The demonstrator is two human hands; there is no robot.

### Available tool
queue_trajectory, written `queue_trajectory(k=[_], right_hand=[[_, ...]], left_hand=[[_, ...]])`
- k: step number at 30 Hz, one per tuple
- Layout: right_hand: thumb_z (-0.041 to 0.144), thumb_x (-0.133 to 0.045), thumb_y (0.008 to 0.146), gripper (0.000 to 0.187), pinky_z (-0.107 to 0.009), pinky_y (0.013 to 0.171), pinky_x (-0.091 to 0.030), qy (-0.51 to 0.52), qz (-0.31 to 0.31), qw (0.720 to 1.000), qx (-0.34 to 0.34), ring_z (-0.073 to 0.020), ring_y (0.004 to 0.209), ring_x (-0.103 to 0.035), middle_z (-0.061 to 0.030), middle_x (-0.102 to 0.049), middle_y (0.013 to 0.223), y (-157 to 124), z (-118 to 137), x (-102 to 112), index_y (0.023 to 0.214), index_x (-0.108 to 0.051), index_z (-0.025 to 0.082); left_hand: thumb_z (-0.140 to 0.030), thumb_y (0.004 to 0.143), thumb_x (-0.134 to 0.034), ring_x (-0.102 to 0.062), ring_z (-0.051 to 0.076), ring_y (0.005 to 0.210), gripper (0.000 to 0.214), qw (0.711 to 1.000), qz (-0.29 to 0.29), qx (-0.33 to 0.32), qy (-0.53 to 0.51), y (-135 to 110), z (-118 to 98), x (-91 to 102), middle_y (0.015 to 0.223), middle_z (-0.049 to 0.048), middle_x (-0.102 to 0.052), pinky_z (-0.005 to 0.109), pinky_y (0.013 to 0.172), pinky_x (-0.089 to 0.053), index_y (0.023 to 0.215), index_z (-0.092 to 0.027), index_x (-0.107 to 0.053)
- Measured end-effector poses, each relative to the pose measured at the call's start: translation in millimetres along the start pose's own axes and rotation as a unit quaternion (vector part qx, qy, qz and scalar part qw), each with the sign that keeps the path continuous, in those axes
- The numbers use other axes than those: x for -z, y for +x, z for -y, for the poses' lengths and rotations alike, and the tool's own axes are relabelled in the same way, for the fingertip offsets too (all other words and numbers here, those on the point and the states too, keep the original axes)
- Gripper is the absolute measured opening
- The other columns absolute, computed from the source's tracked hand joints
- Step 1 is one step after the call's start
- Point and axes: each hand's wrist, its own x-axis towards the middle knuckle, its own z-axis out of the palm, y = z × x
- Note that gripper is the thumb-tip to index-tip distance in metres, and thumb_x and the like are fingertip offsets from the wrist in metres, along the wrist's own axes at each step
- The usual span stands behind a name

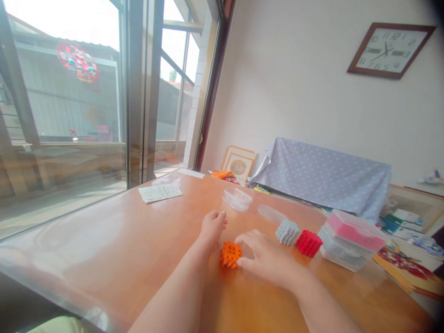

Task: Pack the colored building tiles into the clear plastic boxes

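An orange stack of notched, gear-edged plastic pieces [231,255] sits on the wooden table in front of me. My right hand [262,256] reaches in from the right, thumb and index finger apart, their tips at the stack's right edge. Table surface shows through the gap between those fingers. Just behind the stack and to its left is my left hand [212,227], its fingers curled in; whatever they may hold is hidden. Beyond my right hand stand a grey stack of similar pieces [287,232] and a red stack [309,243], side by side.
Clear plastic boxes with pink contents [352,238] stand right of the red stack. Farther back lie an open clear container [237,199], a clear lid [272,214] and a printed sheet [160,193]. A window borders the table [104,240] on the left.
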Motion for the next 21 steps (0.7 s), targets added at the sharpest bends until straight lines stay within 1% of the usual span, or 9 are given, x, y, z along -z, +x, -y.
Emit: queue_trajectory(k=[5, 7, 9, 11, 14, 16, 21], right_hand=[[0.028, -0.069, 0.077, 0.014, -0.031, 0.082, -0.041, -0.046, 0.02, 0.999, 0.002, -0.0227, 0.093, -0.058, -0.0031, -0.067, 0.096, 17, 8, -10, 0.091, -0.069, 0.024], [0.027, -0.068, 0.078, 0.015, -0.031, 0.083, -0.041, -0.053, 0.025, 0.998, 0.007, -0.0229, 0.093, -0.059, -0.0025, -0.067, 0.095, 20, 10, -11, 0.092, -0.069, 0.024], [0.027, -0.069, 0.077, 0.02, -0.032, 0.085, -0.041, -0.044, 0.023, 0.999, 0.01, -0.0231, 0.095, -0.059, -0.0026, -0.068, 0.098, 21, 10, -11, 0.098, -0.07, 0.026], [0.027, -0.069, 0.078, 0.027, -0.033, 0.087, -0.042, -0.024, 0.007, 1.0, 0.009, -0.0232, 0.097, -0.059, -0.0031, -0.069, 0.103, 20, 9, -9, 0.105, -0.069, 0.027], [0.026, -0.067, 0.079, 0.034, -0.035, 0.091, -0.044, 0.01, -0.038, 0.999, -0.002, -0.0236, 0.103, -0.06, -0.0041, -0.068, 0.111, 15, 1, -2, 0.113, -0.067, 0.027], [0.025, -0.066, 0.079, 0.034, -0.036, 0.094, -0.044, 0.02, -0.055, 0.998, -0.009, -0.0239, 0.106, -0.06, -0.0044, -0.069, 0.113, 9, -8, 4, 0.113, -0.066, 0.025], [0.024, -0.065, 0.078, 0.029, -0.037, 0.095, -0.045, 0.011, -0.028, 0.999, -0.034, -0.0238, 0.104, -0.061, -0.0048, -0.069, 0.109, -7, -33, 15, 0.107, -0.066, 0.023]], left_hand=[[-0.048, 0.08, -0.064, -0.06, 0.015, 0.06, 0.032, 1.0, -0.006, -0.008, -0.009, 1, 1, 0.4, 0.07, 0.0077, -0.068, 0.027, 0.061, -0.046, 0.072, -0.017, -0.061], [-0.047, 0.08, -0.065, -0.06, 0.015, 0.06, 0.032, 1.0, -0.008, -0.01, -0.013, 2, 1, 0.3, 0.07, 0.0073, -0.068, 0.027, 0.061, -0.046, 0.071, -0.018, -0.06], [-0.047, 0.08, -0.065, -0.06, 0.016, 0.06, 0.031, 1.0, -0.009, -0.01, -0.014, 1, 1, 0.2, 0.07, 0.0074, -0.068, 0.027, 0.061, -0.046, 0.07, -0.018, -0.06], [-0.046, 0.081, -0.064, -0.061, 0.016, 0.061, 0.031, 1.0, -0.009, -0.01, -0.016, 1, 0, 0.4, 0.071, 0.0084, -0.069, 0.028, 0.061, -0.047, 0.071, -0.017, -0.06], [-0.045, 0.082, -0.063, -0.061, 0.017, 0.061, 0.031, 1.0, -0.007, -0.008, -0.015, 0, -2, 0.9, 0.073, 0.0098, -0.07, 0.029, 0.062, -0.048, 0.071, -0.017, -0.061], [-0.044, 0.082, -0.062, -0.061, 0.017, 0.061, 0.03, 1.0, -0.007, -0.007, -0.011, -1, -3, 1.0, 0.074, 0.01, -0.07, 0.029, 0.062, -0.048, 0.069, -0.017, -0.06], [-0.041, 0.083, -0.061, -0.061, 0.016, 0.061, 0.027, 1.0, -0.009, -0.001, -0.004, -3, -6, 0.6, 0.073, 0.0092, -0.069, 0.029, 0.062, -0.046, 0.07, -0.017, -0.06]])
